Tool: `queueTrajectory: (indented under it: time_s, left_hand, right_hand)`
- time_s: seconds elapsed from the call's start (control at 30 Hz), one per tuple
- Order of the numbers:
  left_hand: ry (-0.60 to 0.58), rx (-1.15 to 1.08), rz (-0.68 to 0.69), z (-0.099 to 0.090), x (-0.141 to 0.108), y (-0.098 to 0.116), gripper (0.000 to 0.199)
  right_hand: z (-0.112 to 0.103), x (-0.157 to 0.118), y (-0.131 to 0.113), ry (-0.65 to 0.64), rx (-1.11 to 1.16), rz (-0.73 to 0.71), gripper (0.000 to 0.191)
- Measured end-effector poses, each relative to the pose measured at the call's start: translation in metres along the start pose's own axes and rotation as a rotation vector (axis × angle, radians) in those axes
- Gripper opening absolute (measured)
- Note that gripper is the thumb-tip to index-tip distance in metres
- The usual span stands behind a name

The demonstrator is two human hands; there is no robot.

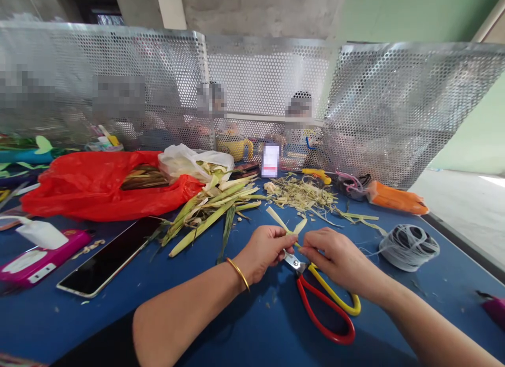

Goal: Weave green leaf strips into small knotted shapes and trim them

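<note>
Between my two hands, at the middle of the blue table (pixel 252 314), is a pale green leaf piece (pixel 277 217) with its ends spread upward. My left hand (pixel 269 249) pinches it between thumb and fingers. Close beside it, my right hand (pixel 331 251) has its fingers closed on the lower end of the same piece. Scissors (pixel 326 310) with one red and one yellow handle lie under and between the hands, their blades partly hidden. A ball of grey twine (pixel 409 247) sits right of my right hand, with a thin strand trailing toward it.
Long green leaves (pixel 213 217) and shredded scraps (pixel 302 193) lie beyond my hands. Left are a red bag (pixel 87 182), a black phone (pixel 112 256) and a magenta power strip (pixel 45 259). An orange packet (pixel 396 197) is at right. A perforated metal screen (pixel 268 77) stands behind, people beyond it.
</note>
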State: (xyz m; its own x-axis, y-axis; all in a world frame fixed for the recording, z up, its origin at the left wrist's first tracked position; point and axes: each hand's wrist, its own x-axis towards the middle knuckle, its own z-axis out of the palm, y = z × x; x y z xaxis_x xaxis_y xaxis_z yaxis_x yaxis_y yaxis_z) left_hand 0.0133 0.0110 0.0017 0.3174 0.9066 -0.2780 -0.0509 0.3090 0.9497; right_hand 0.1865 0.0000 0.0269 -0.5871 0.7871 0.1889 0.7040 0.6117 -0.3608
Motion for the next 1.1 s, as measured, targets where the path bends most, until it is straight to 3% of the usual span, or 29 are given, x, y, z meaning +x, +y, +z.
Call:
queueTrajectory:
  time_s: [0.13,0.27,0.37,0.53,0.63,0.87,1.0,1.07,1.1]
  left_hand:
    - [0.000,-0.042,0.022,-0.004,0.002,0.000,0.033]
    - [-0.146,-0.103,-0.049,-0.009,0.001,0.005,0.039]
    - [-0.226,-0.085,-0.087,-0.009,-0.001,0.005,0.047]
    - [-0.207,-0.048,-0.123,-0.006,-0.003,0.002,0.044]
    - [-0.213,-0.019,-0.127,-0.005,-0.004,0.000,0.044]
    - [-0.219,0.014,-0.108,0.002,-0.004,-0.005,0.030]
    - [-0.204,0.002,-0.112,0.004,-0.004,-0.006,0.030]
    - [-0.152,-0.065,-0.131,0.003,-0.004,-0.005,0.031]
    - [-0.120,-0.109,-0.136,0.001,-0.003,-0.004,0.031]
  right_hand:
    - [0.004,0.005,0.004,-0.016,0.325,0.201,0.039]
    - [0.012,0.009,0.009,0.022,0.876,0.469,0.043]
    - [0.014,0.010,0.012,0.045,1.178,0.541,0.038]
    - [0.015,0.009,0.015,-0.085,1.494,0.550,0.036]
    - [0.018,0.009,0.014,-0.034,1.462,0.526,0.031]
    - [0.031,0.011,0.011,0.285,1.160,0.613,0.036]
    - [0.031,0.013,0.016,0.291,1.075,0.620,0.034]
    - [0.025,0.012,0.018,0.356,0.851,0.536,0.030]
    - [0.020,0.011,0.019,0.447,0.662,0.468,0.027]
